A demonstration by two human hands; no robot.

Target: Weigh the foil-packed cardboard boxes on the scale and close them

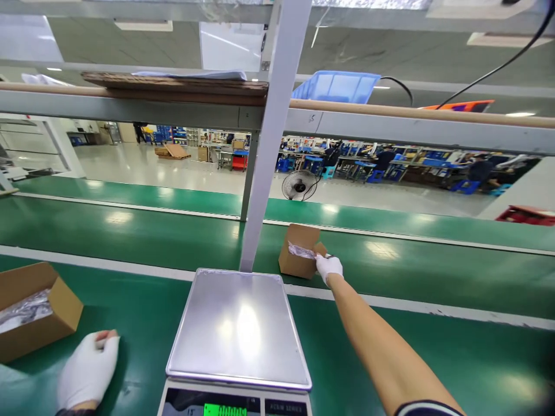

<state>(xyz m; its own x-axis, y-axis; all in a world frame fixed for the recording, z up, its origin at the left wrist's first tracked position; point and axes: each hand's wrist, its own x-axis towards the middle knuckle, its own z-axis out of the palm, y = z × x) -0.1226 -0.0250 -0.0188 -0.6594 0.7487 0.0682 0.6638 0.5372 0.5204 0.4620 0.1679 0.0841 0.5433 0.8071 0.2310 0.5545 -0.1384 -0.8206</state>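
My right hand [329, 267], in a white glove, reaches out past the scale and is closed on the right-hand edge of a small open cardboard box [296, 267]. That box stands on the green belt beyond the white rail, with a clear plastic bag [301, 251] inside. At lower left my left hand [90, 370], gloved with bare fingertips, rests low over the green surface, thumb and fingers drawn together around nothing visible. Beside it another open cardboard box [65, 312] holds clear plastic wrapping [26, 309]. A bench scale [240, 329] with a bare metal plate and green display sits between my hands.
A white upright post [271, 138] rises just behind the scale, joined to a shelf beam [411, 124]. Flat cardboard [173, 86] and a blue bin [338, 86] lie on the shelf overhead. A fan [299, 186] and seated people appear beyond the belts.
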